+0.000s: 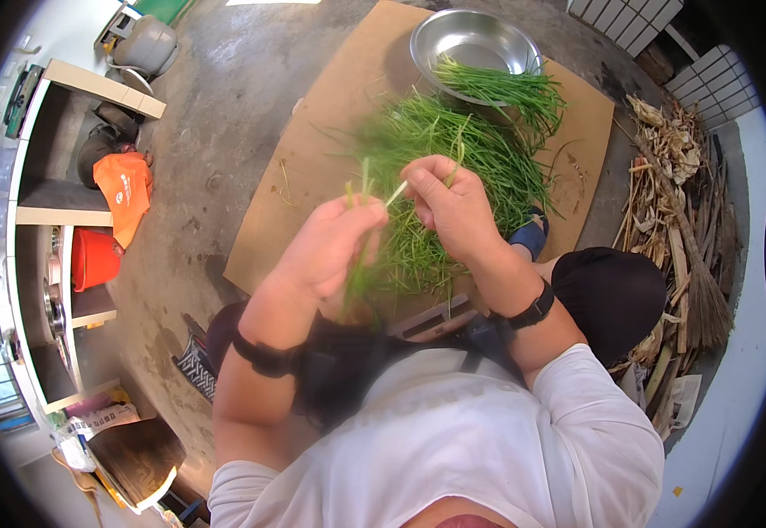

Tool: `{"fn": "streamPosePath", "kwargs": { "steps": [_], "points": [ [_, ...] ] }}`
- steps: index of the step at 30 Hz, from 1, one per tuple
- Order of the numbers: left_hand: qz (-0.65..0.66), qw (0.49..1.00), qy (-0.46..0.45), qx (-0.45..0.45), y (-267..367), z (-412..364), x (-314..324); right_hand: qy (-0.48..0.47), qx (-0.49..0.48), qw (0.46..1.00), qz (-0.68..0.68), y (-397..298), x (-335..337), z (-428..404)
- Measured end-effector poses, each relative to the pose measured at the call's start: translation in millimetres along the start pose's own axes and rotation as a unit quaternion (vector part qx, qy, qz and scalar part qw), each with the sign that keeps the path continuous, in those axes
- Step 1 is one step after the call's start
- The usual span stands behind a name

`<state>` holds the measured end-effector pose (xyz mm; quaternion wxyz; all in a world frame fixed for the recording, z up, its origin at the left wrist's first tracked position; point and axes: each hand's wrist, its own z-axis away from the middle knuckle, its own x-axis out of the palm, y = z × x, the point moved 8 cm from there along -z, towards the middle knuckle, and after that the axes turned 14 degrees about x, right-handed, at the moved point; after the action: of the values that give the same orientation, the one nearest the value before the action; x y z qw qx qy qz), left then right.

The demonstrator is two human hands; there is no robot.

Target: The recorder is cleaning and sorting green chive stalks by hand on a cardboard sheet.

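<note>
My left hand [327,241] is closed around a small bunch of green chive-like stalks [358,280], blurred at the lower end. Close beside it, my right hand [455,208] pinches a pale stem end [396,193] between thumb and finger; the stem runs across to the left hand. A yellowish-green stalk [459,155] also sticks up from the right hand. Beyond both hands, a loose heap of the same greens [488,148] lies on a flat cardboard sheet [310,171]. At the far side, a stainless steel basin [482,41] has a sheaf of greens [511,86] over its near rim.
Firewood and dry husks [663,171] with a twig broom [703,290] line the right wall. Along the left stand shelves [53,216] with an orange bag [125,191] and a red bucket [94,259]. A gas cylinder [148,46] stands at the far left.
</note>
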<state>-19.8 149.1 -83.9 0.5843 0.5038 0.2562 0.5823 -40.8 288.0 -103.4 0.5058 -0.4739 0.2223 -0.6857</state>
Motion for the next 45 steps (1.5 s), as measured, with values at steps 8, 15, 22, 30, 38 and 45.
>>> {"fn": "streamPosePath", "kwargs": {
  "steps": [8, 15, 22, 30, 38, 45],
  "points": [
    [-0.129, 0.990, 0.040, 0.050, 12, 2, -12, 0.034, 0.014, 0.999, -0.019, 3, -29, -12],
    [-0.256, 0.959, 0.034, 0.118, 16, 1, -9, -0.069, -0.029, 0.989, 0.130, 2, 16, 5],
    [-0.347, 0.921, 0.045, 0.173, 24, 4, -12, 0.071, -0.026, 0.997, 0.001, -1, -40, -14],
    [-0.424, 0.867, 0.048, 0.255, 30, 3, -3, -0.041, -0.017, 0.993, 0.106, 11, 14, 7],
    [-0.175, 0.981, 0.048, 0.068, 11, 2, -6, 0.066, -0.300, 0.881, 0.360, -13, 17, 24],
    [-0.276, 0.954, 0.056, 0.104, 23, 2, -7, 0.069, -0.067, 0.995, -0.034, -8, -30, -3]
  ]
}}
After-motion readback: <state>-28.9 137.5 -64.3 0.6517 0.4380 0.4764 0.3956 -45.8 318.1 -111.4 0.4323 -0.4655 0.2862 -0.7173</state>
